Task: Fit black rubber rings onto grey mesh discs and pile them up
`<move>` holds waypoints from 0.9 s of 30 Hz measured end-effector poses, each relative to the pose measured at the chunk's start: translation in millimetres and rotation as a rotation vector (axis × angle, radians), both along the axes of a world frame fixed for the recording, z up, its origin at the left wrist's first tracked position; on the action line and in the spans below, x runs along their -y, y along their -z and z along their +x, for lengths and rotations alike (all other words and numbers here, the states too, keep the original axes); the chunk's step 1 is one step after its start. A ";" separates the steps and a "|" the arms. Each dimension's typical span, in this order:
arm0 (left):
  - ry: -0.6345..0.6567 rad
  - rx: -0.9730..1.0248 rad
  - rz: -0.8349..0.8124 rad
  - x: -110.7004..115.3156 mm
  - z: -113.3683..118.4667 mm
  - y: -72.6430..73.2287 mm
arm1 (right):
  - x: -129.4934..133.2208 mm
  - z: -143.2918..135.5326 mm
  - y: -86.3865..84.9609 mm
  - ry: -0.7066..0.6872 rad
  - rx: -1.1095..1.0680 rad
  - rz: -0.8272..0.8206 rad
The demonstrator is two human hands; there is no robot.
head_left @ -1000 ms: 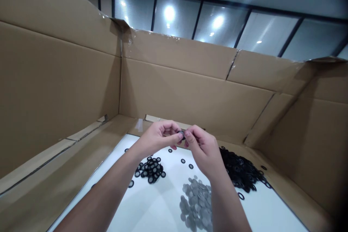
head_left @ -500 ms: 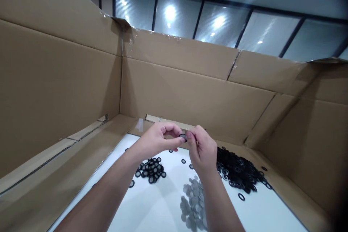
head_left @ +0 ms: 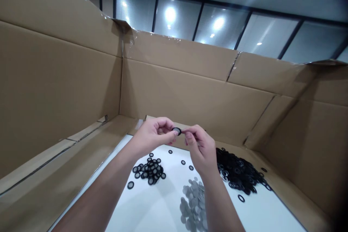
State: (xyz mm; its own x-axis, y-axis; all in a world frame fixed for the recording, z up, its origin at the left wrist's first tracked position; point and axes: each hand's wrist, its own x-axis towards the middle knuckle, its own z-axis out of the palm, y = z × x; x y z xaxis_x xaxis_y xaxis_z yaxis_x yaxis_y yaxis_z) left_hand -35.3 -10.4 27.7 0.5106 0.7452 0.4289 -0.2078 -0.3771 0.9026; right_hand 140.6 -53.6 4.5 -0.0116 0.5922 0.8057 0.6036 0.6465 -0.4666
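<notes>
Between the thumb and fingers of my left hand (head_left: pixel 160 132) is a black ring (head_left: pixel 177 131) with a grey disc filling its middle, held up above the white surface. My right hand (head_left: pixel 199 145) is closed, its fingers curled and its index fingertip at the ring's right edge. Below my left hand lies a pile of black rings with grey centres (head_left: pixel 152 170). Loose grey discs (head_left: pixel 194 203) are heaped beside my right forearm, which hides part of them. Right of that forearm is a big heap of black rings (head_left: pixel 240 172).
Tall cardboard walls (head_left: pixel 176 87) stand at the left, back and right of the white surface (head_left: pixel 141 210). Single rings lie apart from the piles, including an open black ring (head_left: pixel 241 198) and one with a grey centre (head_left: pixel 131 185). Glass panels (head_left: pixel 217 21) show beyond the back wall.
Both hands have risen slightly, the left one also shifting left. The ring in my left hand now faces me more, so its grey centre shows. My right thumb has drawn back from it.
</notes>
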 end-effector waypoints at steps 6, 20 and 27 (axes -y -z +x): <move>0.088 -0.052 -0.024 0.5 4.8 3.8 | -0.2 -4.5 2.7 -0.021 -0.038 -0.027; 0.095 0.249 -0.108 14.3 38.5 17.7 | 0.5 -33.8 11.2 -0.085 -0.675 -0.041; 0.009 0.214 -0.037 10.5 37.2 19.1 | -1.9 -32.1 14.6 -0.093 -0.710 -0.001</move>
State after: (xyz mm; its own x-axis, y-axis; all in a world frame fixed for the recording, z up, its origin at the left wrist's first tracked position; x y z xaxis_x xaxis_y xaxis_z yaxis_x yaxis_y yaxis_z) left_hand 1.9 -20.9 8.6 0.4176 0.7582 0.5008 -0.3994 -0.3420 0.8506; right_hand 108.5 -51.7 -10.1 0.4649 0.6153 0.6366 0.0963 0.6796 -0.7272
